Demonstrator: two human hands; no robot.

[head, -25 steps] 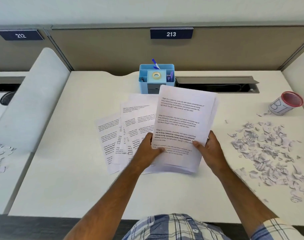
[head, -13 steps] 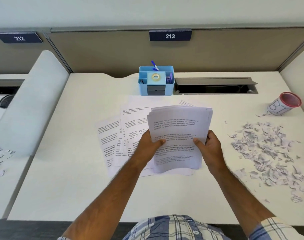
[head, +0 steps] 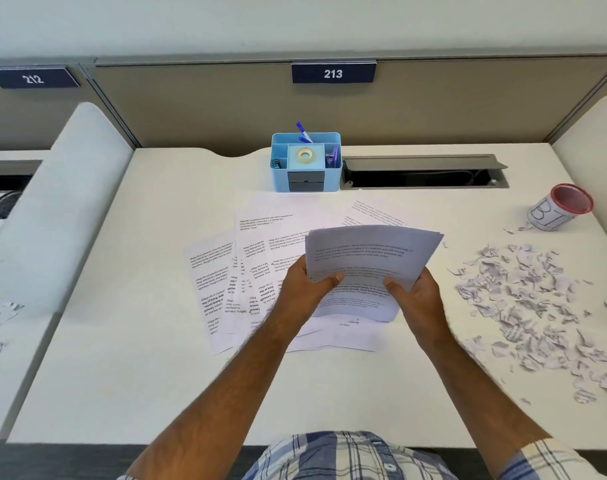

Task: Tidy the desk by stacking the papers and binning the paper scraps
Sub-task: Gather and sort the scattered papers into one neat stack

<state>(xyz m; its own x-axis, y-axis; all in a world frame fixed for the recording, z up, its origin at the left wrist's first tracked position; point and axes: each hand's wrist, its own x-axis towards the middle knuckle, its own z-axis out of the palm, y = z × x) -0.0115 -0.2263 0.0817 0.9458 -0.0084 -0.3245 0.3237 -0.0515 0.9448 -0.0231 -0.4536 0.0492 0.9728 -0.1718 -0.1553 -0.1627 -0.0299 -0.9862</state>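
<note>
White bench [head: 129, 358] under a partition: both hands, left hand [head: 304, 289] and right hand [head: 414, 299], grip the stack of papers [head: 368, 258] at centre. Loose sheets [head: 222, 271] lie at nine o'clock, scraps [head: 537, 306] at three. Uneven edges could let pages slip out.

The desk [head: 122, 358] looks smooth, matt and off-white. The printed sheets [head: 219, 289] and the bundle [head: 371, 254] are thin matt paper, as are the torn, crumpled scraps [head: 530, 306] on the right. The far organiser [head: 305, 161] is smooth light-blue plastic. The cup [head: 560, 207] has a paper wrap. The shirt [head: 347, 459] is checked cloth.
</note>
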